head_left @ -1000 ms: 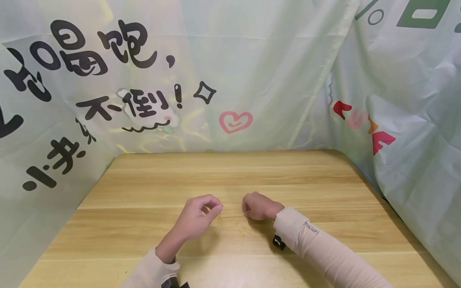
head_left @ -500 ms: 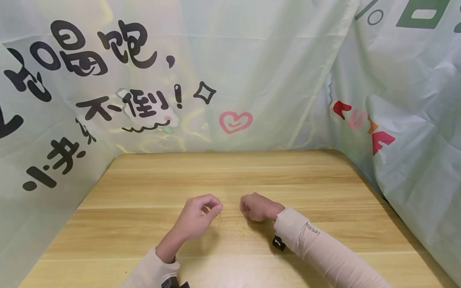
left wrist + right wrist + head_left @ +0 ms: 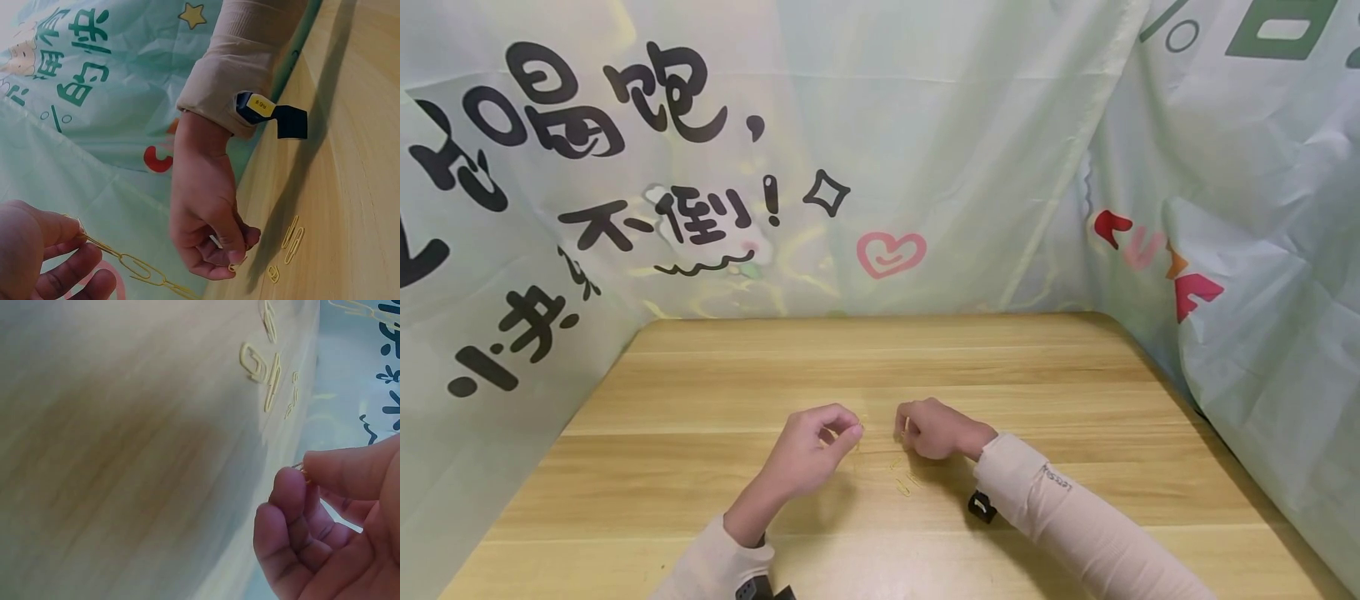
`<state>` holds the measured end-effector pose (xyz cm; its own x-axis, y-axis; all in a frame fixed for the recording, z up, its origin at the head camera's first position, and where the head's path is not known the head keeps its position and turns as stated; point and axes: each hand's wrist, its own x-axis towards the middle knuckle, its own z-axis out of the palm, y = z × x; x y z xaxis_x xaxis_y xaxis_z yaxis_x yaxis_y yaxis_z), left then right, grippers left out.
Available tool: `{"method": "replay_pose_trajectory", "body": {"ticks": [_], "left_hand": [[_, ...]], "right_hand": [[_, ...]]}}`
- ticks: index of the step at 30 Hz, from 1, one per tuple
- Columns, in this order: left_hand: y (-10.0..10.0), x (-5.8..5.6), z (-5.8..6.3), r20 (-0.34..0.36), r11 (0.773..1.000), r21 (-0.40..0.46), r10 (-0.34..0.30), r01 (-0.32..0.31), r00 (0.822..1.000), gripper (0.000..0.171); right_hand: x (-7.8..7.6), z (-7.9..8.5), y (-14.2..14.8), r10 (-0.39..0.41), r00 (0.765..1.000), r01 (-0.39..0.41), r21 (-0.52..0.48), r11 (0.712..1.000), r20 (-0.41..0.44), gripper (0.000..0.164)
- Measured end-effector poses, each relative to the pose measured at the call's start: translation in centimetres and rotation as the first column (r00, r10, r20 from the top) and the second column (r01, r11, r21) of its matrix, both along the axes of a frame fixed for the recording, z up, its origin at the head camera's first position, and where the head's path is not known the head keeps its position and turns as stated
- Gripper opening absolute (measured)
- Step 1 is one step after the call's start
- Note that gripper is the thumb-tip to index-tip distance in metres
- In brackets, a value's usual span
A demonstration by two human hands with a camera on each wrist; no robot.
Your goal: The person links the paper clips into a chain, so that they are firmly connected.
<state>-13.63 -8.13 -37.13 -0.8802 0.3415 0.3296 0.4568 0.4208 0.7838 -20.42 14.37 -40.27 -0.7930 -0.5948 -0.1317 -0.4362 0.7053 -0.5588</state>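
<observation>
My left hand (image 3: 811, 450) pinches the end of a chain of linked yellow paper clips (image 3: 150, 272) between thumb and forefinger. In the left wrist view the chain hangs down and runs out of the frame at the bottom. To its right, my right hand (image 3: 938, 430) pinches a single yellow paper clip (image 3: 302, 467), mostly covered by the fingertips. A gap separates the two hands. Several loose yellow paper clips (image 3: 294, 245) lie on the table, nearer the body than the right hand in the head view.
The wooden table (image 3: 880, 358) has rounded far corners. Printed cloth (image 3: 970, 167) hangs behind it and along both sides. A black wrist device (image 3: 982, 506) is worn at the right cuff, and another (image 3: 755, 588) at the left.
My right hand has shifted slightly left towards the left hand, and its fingers have turned a little. My left hand stays in place with the chain.
</observation>
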Motion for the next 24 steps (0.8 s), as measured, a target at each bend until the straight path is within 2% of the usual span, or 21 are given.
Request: {"method": "replay_pose_trajectory", "body": {"ticks": [7, 15, 24], "left_hand": [[-0.1, -0.1, -0.2, -0.024, 1.000, -0.004, -0.019, 0.019, 1.000, 0.008], [-0.1, -0.2, -0.2, -0.030, 1.000, -0.001, -0.024, 0.024, 0.999, 0.008], [-0.1, -0.3, -0.2, -0.030, 1.000, -0.010, -0.026, 0.025, 0.999, 0.008]], "right_hand": [[0.1, 0.3, 0.1, 0.036, 0.998, -0.039, -0.049, 0.998, -0.052, 0.016], [0.3, 1.3, 0.3, 0.068, 0.984, -0.086, -0.101, 0.991, -0.167, 0.021], [0.4, 2.0, 0.2, 0.047, 0.995, -0.064, -0.201, 0.977, -0.090, 0.022]]}}
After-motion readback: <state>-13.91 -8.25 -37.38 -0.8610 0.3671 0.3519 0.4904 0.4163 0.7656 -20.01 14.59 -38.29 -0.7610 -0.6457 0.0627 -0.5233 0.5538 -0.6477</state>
